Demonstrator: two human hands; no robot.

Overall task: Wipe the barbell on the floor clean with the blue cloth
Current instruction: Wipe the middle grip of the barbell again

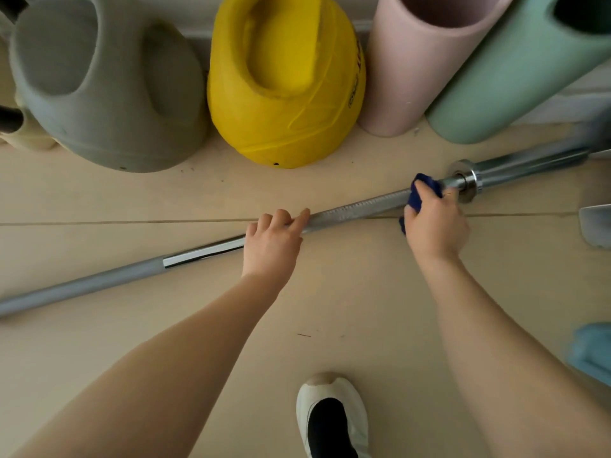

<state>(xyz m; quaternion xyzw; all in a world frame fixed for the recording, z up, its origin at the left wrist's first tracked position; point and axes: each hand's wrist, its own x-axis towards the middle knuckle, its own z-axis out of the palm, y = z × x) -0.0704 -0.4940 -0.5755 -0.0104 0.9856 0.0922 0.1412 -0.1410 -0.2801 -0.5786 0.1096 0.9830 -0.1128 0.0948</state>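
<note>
A long steel barbell (pixel 350 213) lies slantwise on the pale floor, running from the lower left up to the right, with a collar (pixel 469 180) near its right end. My left hand (pixel 272 239) rests on the middle of the shaft, fingers curled over it. My right hand (pixel 434 223) presses a dark blue cloth (pixel 418 195) around the shaft just left of the collar. Most of the cloth is hidden under my fingers.
Along the wall stand a grey kettlebell (pixel 105 84), a yellow kettlebell (pixel 284 81), a pink foam roller (pixel 416 61) and a green foam roller (pixel 515 67). My white shoe (pixel 332 414) is at the bottom. A light blue object (pixel 591 352) sits at the right edge.
</note>
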